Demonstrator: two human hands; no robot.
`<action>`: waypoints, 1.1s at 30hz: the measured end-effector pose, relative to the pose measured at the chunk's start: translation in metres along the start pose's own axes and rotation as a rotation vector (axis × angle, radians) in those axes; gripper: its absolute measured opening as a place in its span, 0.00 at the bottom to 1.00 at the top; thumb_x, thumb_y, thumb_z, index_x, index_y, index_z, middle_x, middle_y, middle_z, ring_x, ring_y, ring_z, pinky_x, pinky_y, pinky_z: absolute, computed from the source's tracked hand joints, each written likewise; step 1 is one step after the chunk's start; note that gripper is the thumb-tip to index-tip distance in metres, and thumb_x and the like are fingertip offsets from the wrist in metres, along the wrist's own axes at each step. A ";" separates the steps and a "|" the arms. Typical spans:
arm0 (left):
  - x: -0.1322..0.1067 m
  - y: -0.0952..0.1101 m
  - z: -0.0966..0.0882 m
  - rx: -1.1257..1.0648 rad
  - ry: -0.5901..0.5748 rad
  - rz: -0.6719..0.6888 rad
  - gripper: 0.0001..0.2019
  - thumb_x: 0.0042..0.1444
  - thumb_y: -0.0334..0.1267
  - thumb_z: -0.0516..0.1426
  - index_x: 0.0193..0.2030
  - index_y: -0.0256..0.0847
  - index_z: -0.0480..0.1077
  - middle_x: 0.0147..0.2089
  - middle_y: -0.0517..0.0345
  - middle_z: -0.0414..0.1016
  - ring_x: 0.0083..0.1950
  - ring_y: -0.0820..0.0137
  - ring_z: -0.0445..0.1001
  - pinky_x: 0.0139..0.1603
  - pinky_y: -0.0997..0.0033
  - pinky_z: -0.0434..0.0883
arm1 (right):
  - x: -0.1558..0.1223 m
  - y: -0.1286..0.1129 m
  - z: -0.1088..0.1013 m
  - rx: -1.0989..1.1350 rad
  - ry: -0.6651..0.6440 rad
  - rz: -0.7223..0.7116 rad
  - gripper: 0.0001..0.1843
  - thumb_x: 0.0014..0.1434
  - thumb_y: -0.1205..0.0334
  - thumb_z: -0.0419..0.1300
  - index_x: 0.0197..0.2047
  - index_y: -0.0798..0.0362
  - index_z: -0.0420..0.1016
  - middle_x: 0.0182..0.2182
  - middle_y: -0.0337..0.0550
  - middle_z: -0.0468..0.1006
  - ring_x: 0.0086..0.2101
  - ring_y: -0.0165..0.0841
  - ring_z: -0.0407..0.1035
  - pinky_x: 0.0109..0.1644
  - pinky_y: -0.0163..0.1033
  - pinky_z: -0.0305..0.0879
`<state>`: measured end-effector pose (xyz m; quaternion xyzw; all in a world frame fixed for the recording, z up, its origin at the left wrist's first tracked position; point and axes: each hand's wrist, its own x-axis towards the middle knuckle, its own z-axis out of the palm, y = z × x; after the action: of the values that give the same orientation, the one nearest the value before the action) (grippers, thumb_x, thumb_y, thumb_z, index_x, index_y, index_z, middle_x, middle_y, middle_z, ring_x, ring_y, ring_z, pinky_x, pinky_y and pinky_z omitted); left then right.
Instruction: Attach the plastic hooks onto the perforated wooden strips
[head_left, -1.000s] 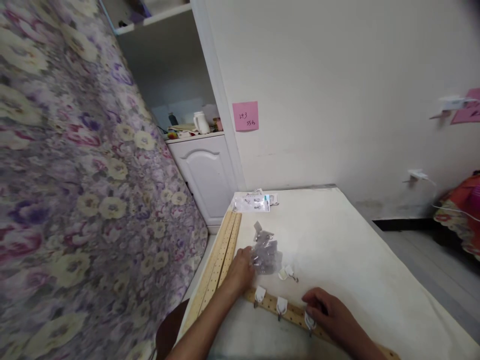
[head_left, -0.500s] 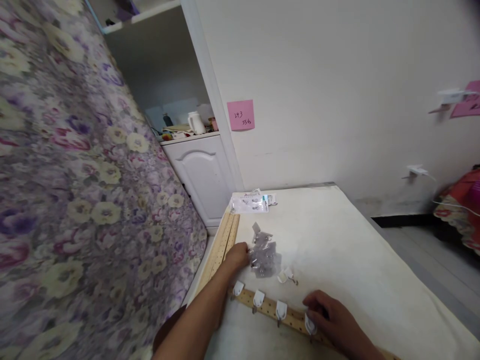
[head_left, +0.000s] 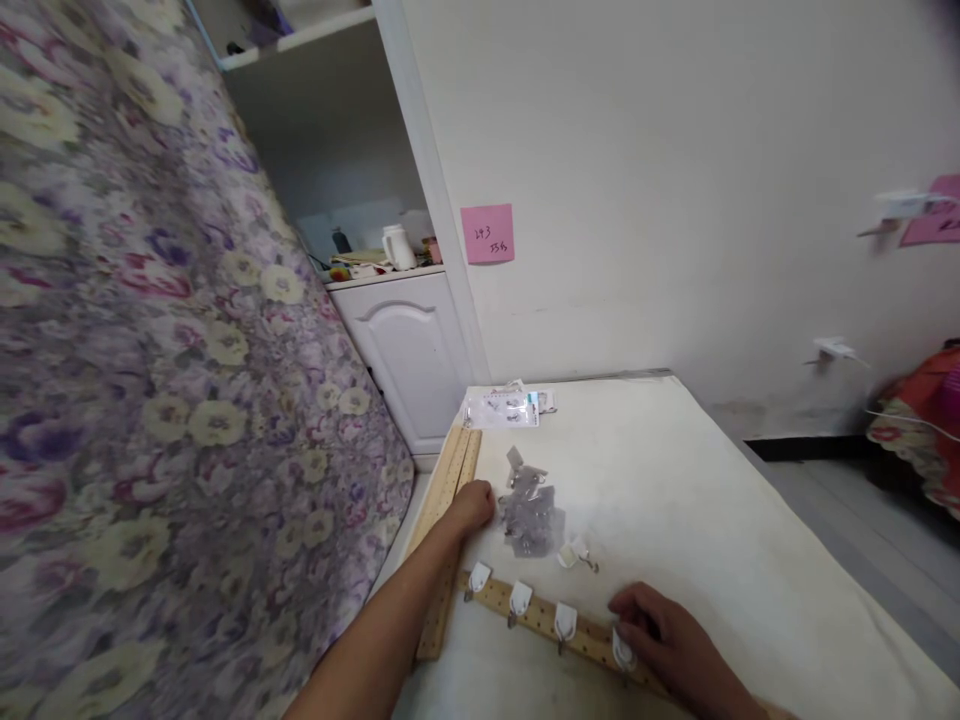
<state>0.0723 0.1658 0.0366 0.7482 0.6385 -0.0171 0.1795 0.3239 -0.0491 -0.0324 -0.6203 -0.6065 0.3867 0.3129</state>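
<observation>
My left hand [head_left: 474, 505] is curled closed on the table, just left of a pile of small clear plastic bags [head_left: 531, 520] with metal bits inside; what its fingers hold, if anything, is hidden. At the lower right, my right hand [head_left: 664, 632] has bent fingers against a white adhesive hook [head_left: 623, 648] on a perforated wooden strip [head_left: 543, 610]. More white hooks [head_left: 565, 622] sit in a row along this strip, their metal hooks hanging over the near edge. Between the bags and my right hand lies a loose white hook [head_left: 583, 553] beside a small pale square piece.
Long perforated wooden strips [head_left: 447, 478] lie along the table's left edge. Flat clear packaging [head_left: 501, 408] rests at the back of the white-covered table [head_left: 712, 520]. A floral curtain [head_left: 225, 430] hangs on the left, beside a white cabinet [head_left: 412, 350]. A wall [head_left: 637, 200] closes off the far side.
My left arm has shifted a little left, and more of the wooden strips beside it now shows. My right hand stays at the same hook. The view has moved slightly.
</observation>
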 end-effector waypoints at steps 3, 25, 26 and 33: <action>0.000 -0.002 0.002 -0.042 -0.100 -0.045 0.16 0.60 0.42 0.56 0.52 0.38 0.66 0.52 0.52 0.71 0.48 0.65 0.73 0.47 0.58 0.73 | 0.001 0.003 0.001 -0.001 -0.008 -0.006 0.11 0.53 0.57 0.54 0.39 0.49 0.72 0.30 0.38 0.76 0.33 0.34 0.69 0.38 0.35 0.61; -0.002 0.048 -0.001 -0.338 0.097 0.109 0.14 0.61 0.42 0.55 0.50 0.37 0.68 0.47 0.54 0.73 0.43 0.69 0.74 0.43 0.62 0.74 | -0.004 -0.008 -0.004 0.017 0.021 0.021 0.12 0.54 0.54 0.55 0.38 0.49 0.73 0.29 0.38 0.75 0.32 0.34 0.69 0.37 0.35 0.61; -0.004 0.050 -0.002 -0.327 0.131 0.131 0.14 0.60 0.42 0.55 0.49 0.37 0.68 0.48 0.54 0.73 0.44 0.68 0.74 0.44 0.60 0.74 | -0.004 -0.009 -0.004 0.017 0.024 0.023 0.13 0.54 0.53 0.55 0.38 0.49 0.73 0.28 0.38 0.76 0.32 0.34 0.69 0.37 0.36 0.62; -0.058 0.034 -0.017 -0.347 0.359 0.264 0.06 0.58 0.32 0.51 0.36 0.40 0.69 0.36 0.60 0.73 0.40 0.71 0.71 0.44 0.72 0.67 | -0.007 -0.015 -0.009 0.046 0.011 -0.018 0.16 0.55 0.51 0.55 0.42 0.51 0.74 0.31 0.40 0.77 0.33 0.34 0.69 0.39 0.37 0.64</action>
<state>0.0911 0.1115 0.0754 0.7739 0.5505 0.2490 0.1897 0.3244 -0.0545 -0.0138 -0.6095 -0.6013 0.3943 0.3339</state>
